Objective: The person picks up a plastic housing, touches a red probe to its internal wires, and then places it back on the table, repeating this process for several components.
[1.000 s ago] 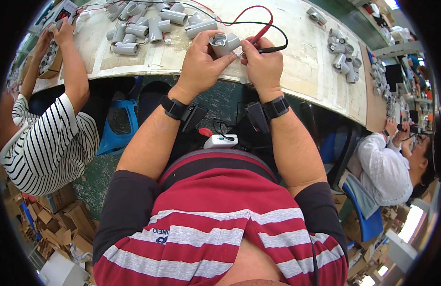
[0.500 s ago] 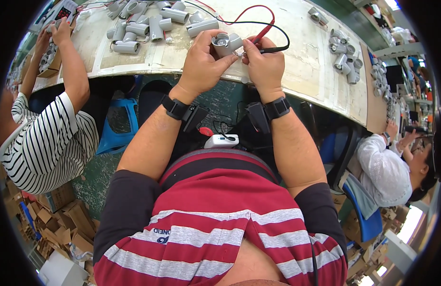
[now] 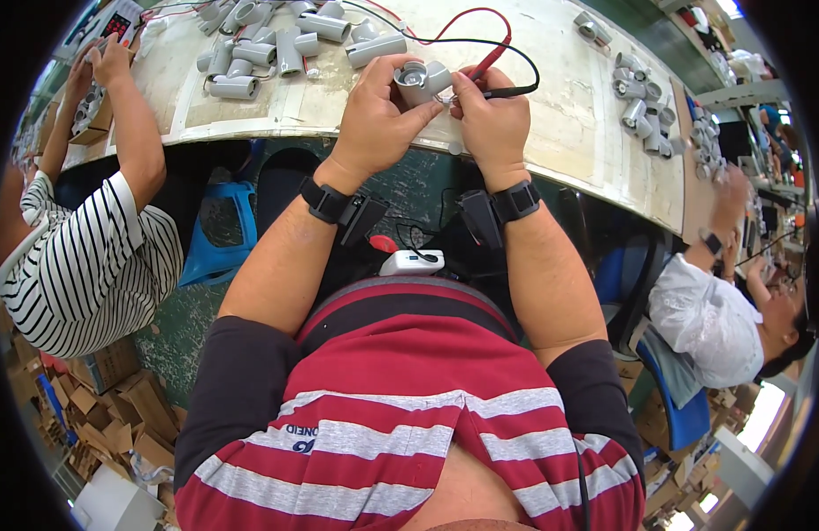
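Observation:
My left hand (image 3: 374, 119) is closed around a grey plastic housing (image 3: 413, 85), a short tube with a side branch, its round opening facing up. In my right hand (image 3: 499, 131) are two test probes, a red probe (image 3: 491, 60) and a black probe (image 3: 512, 91), gripped together at a slant. Their tips point toward the housing's lower right side, where thin wires (image 3: 445, 100) show between my fingertips. Whether the tips touch the wires is too small to tell. Both hands are just above the table's near edge.
Several grey housings (image 3: 290, 53) lie on the worktable (image 3: 338, 102) at left; more housings (image 3: 644, 106) lie at right. A meter (image 3: 117, 25) with a red display stands far left. Co-workers sit either side, near a blue stool (image 3: 219, 234) and a blue chair (image 3: 684, 425).
My hands, the housing and the probes stay almost still. At right, the co-worker's arm has swung up toward the table, the hand blurred. The left co-worker's hands shift slightly.

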Motion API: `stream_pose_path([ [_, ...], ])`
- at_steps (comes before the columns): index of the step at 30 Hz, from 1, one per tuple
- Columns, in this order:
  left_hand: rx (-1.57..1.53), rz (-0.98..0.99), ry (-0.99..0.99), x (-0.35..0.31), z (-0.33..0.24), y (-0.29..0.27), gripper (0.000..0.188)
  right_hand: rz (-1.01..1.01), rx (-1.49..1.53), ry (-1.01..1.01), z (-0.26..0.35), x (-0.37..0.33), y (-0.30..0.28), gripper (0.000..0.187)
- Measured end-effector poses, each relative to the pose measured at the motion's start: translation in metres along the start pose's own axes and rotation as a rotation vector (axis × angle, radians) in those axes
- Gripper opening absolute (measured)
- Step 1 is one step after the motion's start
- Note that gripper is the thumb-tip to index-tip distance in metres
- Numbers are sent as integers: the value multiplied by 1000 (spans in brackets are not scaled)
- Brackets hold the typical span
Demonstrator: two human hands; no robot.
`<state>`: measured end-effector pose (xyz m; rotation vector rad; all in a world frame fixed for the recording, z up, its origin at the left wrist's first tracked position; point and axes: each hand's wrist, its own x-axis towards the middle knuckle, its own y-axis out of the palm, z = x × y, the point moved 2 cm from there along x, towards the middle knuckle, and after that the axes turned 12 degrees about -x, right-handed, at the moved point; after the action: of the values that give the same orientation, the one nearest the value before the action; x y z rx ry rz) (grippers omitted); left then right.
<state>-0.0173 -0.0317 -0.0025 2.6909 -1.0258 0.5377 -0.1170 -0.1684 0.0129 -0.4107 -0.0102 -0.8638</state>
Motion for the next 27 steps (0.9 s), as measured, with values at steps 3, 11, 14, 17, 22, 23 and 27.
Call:
stream_pose_path([
  [3,29,47,-53,-1,-1,0,53,0,7,5,1,-1,-1,14],
  [11,-9,1,-11,-2,1,0,50,37,124,92,6,-3,-7,15],
  [14,-4,9,-7,-1,2,0,50,-56,501,157,-8,3,-15,17],
  [17,-21,19,-22,0,1,0,51,-20,547,162,-11,6,-19,18],
  [22,-248,-89,-88,4,-13,-6,51,68,569,177,-14,11,-23,18],
  [23,-271,-149,-60,4,-19,-11,51,69,575,169,-14,12,-24,18],
  [27,-162,-343,60,24,-38,-67,51,124,571,178,-12,8,-24,17],
])
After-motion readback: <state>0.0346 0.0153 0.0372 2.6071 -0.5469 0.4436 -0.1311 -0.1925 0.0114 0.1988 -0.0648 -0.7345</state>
